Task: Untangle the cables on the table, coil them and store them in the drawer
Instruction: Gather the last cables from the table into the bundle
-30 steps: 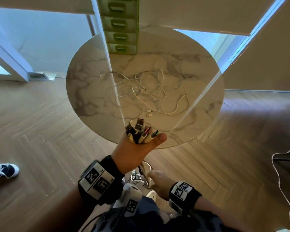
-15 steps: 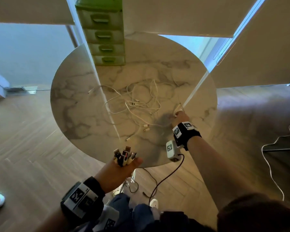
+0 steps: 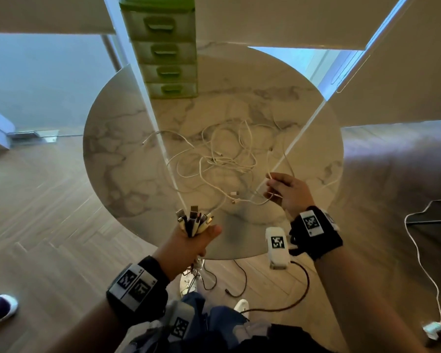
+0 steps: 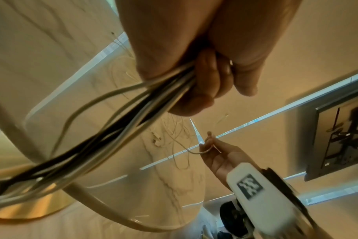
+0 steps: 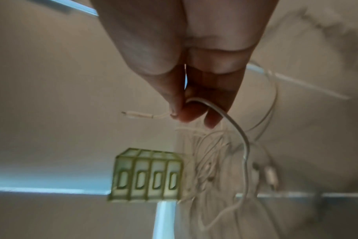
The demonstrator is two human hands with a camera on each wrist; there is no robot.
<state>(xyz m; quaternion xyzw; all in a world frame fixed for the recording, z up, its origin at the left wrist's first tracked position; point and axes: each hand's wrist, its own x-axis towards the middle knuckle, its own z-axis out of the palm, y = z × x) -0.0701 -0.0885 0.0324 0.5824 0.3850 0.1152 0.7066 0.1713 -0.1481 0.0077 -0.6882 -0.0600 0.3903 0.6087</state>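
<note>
On the round marble tabletop (image 3: 117,159) lies a loose tangle of white cables (image 3: 227,154), spread across its middle with several plug ends pointing toward the near edge. At the far edge stands a green drawer unit (image 3: 167,50) with 4 drawers (all of them closed), well apart from both hands.

At the near edge, the left hand (image 3: 191,242) is closed in a fist around a bundle of cables (image 3: 192,220); their plug ends stick up out of the top of the fist, fanned a little apart. From the left wrist view the fingers (image 4: 206,84) are curled tight around the strands, and the black and pale cords (image 4: 104,137) run down out of the bottom of the fist toward the floor.

To the right, the right hand (image 3: 290,192) hovers just above the tabletop, beside the tangle. Its thumb and fingers (image 5: 180,105) pinch 1 white cable (image 5: 231,122) close to its end: the short connector (image 5: 137,115) pokes out on one side of the pinch, and the rest of the cord arcs away from the other side and drops into the tangle. The remaining fingers are loosely bent beside the pinch.

Both wrists wear black bands with printed markers.
</note>
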